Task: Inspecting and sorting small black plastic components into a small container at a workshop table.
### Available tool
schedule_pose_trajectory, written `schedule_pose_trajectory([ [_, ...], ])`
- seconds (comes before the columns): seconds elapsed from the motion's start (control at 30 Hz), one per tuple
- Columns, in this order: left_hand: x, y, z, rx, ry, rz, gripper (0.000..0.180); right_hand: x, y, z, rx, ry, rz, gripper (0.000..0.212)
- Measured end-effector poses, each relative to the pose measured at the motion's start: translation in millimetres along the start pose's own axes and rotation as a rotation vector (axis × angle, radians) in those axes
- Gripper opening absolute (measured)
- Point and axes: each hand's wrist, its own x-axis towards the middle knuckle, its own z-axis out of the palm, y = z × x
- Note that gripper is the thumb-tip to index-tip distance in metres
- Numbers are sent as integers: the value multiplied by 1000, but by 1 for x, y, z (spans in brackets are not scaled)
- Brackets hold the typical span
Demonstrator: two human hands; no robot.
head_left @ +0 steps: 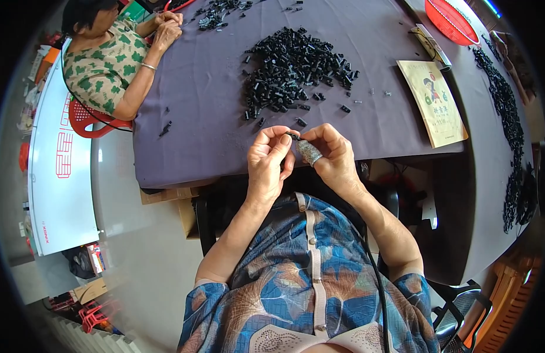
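Note:
Close to the table's near edge, my left hand (266, 162) and my right hand (336, 157) meet, fingers pinched together. Between their fingertips is a small black plastic part (293, 136), mostly covered by the fingers. A grey, speckled wrap (309, 152) covers one finger of my right hand. Just beyond both hands lies a large pile of small black cylindrical parts (293, 70). A few loose black pieces (301, 122) lie between the pile and my fingertips.
A dark grey cloth covers the table (196, 117). To the right lie a yellow printed booklet (434, 105), a long narrow box (431, 47) and a red basket (452, 22). More black parts (507, 129) line the far right. A co-worker (107, 70) sits at the left with hands together.

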Motion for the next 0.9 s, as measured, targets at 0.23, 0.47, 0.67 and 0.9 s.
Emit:
schedule_pose_trajectory([
  [0.23, 0, -4, 2, 35, 49, 62, 6, 2, 1, -1, -279, 49, -392, 26],
  [0.47, -2, -6, 0, 54, 56, 97, 6, 3, 0, -5, -529, 13, -615, 38],
  [0.67, -2, -7, 0, 67, 62, 127, 5, 3, -2, -7, -715, -48, -757, 38],
  [0.9, -3, -7, 0, 58, 74, 105, 5, 5, -2, -8, -800, -73, -852, 26],
])
